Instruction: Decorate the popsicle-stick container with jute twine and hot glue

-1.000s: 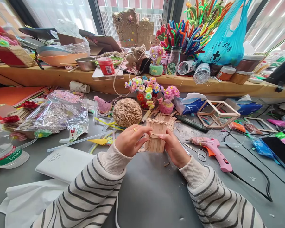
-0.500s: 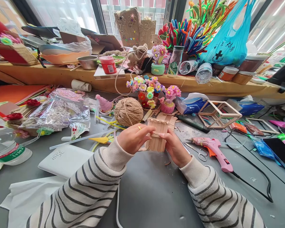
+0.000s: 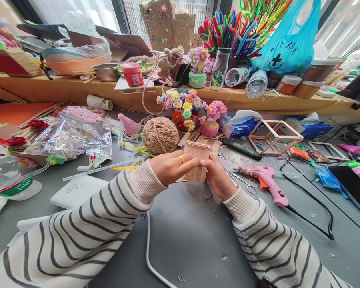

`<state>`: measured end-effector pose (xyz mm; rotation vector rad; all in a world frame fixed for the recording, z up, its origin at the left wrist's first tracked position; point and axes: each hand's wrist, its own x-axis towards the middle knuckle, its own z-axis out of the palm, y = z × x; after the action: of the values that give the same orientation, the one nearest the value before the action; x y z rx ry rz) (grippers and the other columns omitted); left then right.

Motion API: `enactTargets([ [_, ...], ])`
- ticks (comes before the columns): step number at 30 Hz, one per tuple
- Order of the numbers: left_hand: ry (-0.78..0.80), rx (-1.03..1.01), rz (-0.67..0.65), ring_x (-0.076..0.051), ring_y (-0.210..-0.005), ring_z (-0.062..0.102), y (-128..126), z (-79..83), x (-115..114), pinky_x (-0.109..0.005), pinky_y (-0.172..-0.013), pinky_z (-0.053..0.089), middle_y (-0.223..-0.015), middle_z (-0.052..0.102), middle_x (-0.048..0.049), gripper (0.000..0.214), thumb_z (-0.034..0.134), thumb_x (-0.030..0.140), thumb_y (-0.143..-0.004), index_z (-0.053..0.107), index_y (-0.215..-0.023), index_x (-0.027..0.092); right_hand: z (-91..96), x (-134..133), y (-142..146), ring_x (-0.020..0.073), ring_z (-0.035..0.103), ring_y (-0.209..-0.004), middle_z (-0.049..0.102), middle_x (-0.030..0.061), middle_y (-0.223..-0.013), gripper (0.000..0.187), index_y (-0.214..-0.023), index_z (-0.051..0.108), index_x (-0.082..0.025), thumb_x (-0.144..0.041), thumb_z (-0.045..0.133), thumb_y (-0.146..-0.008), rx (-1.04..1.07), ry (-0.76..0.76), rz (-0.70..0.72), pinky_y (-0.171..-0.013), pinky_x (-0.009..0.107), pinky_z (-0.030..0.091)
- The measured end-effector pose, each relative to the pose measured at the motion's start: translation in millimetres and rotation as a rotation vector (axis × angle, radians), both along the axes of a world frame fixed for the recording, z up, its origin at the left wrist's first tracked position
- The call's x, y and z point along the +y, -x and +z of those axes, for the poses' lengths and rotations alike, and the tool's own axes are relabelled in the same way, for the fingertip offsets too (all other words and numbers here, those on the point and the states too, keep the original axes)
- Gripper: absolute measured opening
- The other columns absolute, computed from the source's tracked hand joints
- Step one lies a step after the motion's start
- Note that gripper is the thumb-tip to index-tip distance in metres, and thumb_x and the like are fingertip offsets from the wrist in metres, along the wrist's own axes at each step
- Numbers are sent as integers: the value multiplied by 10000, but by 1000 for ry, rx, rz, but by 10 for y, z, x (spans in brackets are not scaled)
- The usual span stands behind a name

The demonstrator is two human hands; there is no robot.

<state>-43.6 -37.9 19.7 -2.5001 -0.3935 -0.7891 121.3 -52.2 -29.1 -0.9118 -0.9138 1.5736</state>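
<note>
Although the round ball of coarse brown twine (image 3: 160, 135) sits just beyond the left hand (image 3: 174, 166), its bulk leaves that wrist room to work, so the arm can come in low from the side. The left hand lies with its fingers stretched across the front of the pale, slatted wooden-stick box-like piece (image 3: 198, 172); its thumb is hidden, so I cannot tell whether it pinches. Flat, even pressure from those fingers would suit thin slats better than a hard fingertip poke. The piece stands nearly upright between both hands, over the grey tabletop (image 3: 198, 240); the twine strip (image 3: 198, 145) along its upper edge is best left unrubbed. At its right side, the right hand (image 3: 219, 178) grips it, thumb on the front, other fingers mostly out of sight; that hold should be the steady one, firm without squeezing the slats inward. Farther right, the small silver scissors (image 3: 248, 185) and pink glue gun (image 3: 267, 180) point towards the right hand, so its knuckles should swing clear of both tips.
</note>
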Motion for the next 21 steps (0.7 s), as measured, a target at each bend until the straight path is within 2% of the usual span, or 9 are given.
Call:
enactTargets([
  [4,41,93,18,-132,-682,621,23,1,35,-225,-629,512,-834,674,-45,264,295,77,-905,415,-1131,140,-13,26,0,261,530,-1090,648,24,-1083,467,-1101,560,-223,-304,617,-644,9,-1,0,-928,416,407],
  [11,109,-60,77,-123,-689,632,26,-58,41,-218,-659,515,-812,672,-37,165,400,124,-885,463,-1036,142,-2,26,6,258,534,-1084,641,21,-1103,478,-1120,555,-233,-310,609,-652,4,9,2,-902,415,426],
  [21,257,-99,82,-121,-678,628,-29,26,14,-210,-675,507,-733,659,-16,123,430,138,-880,477,-993,137,-64,85,-18,272,527,-1103,642,30,-1104,495,-1098,570,-226,-323,643,-618,-8,4,15,-949,432,397],
])
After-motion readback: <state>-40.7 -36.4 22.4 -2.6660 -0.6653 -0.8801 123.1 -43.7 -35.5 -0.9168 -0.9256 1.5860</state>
